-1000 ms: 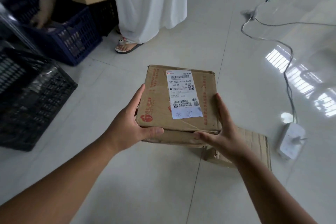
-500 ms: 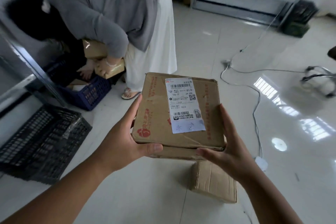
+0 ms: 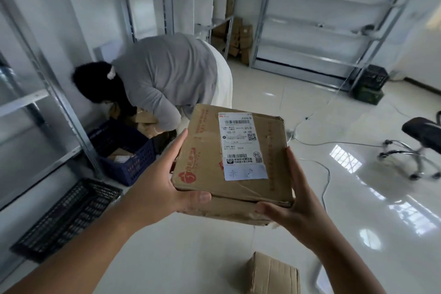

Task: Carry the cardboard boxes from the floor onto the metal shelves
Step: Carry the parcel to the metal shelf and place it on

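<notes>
Both hands were on the job: our left hand (image 3: 157, 188) clasped the near left corner of the cardboard box (image 3: 231, 162), thumb pressed on its front edge, and our right hand (image 3: 298, 203) cupped the near right corner from below and the side. We held the box level in the air, label (image 3: 242, 145) up, well clear of the floor.

We judged the carry to be the step in hand, with the placing not yet done. A second box (image 3: 274, 274) lay on the tiles just below, waiting its turn.

The next move, as we read it, called for walking to a shelf and sliding the box on flat. The far metal shelves (image 3: 322, 19) stood across open floor, their tiers mostly bare. The nearer shelf frame (image 3: 47, 74) on our left was partly blocked: another person (image 3: 167, 79) bent over a blue crate (image 3: 126, 153) beside it, and a black crate (image 3: 64, 217) lay by its foot. To the right, a cable (image 3: 327, 174) trailed over the tiles and an office chair (image 3: 420, 141) stood near, so the middle seemed the clearest way.
</notes>
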`<state>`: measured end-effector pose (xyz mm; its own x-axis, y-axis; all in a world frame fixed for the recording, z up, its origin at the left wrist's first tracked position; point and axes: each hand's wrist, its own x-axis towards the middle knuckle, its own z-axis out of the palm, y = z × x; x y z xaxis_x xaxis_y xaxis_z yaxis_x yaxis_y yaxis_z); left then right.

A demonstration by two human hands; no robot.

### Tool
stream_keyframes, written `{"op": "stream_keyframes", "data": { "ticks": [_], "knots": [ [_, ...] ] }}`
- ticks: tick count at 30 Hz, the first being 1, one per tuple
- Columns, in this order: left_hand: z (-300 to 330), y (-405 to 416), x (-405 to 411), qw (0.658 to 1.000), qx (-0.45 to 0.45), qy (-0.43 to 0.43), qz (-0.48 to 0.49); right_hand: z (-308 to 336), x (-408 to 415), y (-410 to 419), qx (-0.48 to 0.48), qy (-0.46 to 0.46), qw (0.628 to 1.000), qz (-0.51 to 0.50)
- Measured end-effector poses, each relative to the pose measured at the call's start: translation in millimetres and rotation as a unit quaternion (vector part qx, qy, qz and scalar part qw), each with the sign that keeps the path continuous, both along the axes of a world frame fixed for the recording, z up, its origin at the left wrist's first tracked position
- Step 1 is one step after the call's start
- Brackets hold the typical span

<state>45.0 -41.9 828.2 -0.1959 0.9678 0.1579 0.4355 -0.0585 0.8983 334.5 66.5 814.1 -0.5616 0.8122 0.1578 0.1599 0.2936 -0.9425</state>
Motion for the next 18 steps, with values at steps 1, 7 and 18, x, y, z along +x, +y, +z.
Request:
{"op": "stream_keyframes", "data": {
  "ticks": [1,7,18],
  "knots": [
    [7.6,-3.9,1.2,1.000,0.001,-0.002,0.006,11.0,0.6,-1.6,0.000,0.004,1.000,0.009],
    [46.4,-30.4,0.1,0.999,0.008,-0.007,0.038,42.2,-1.3,0.8,0.023,-0.018,0.997,0.070],
    [103.1,-132.9,-37.0,0.977,0.036,0.018,0.210,105.4,-108.7,-17.4,0.117,0.019,0.964,0.236]
  ]
}}
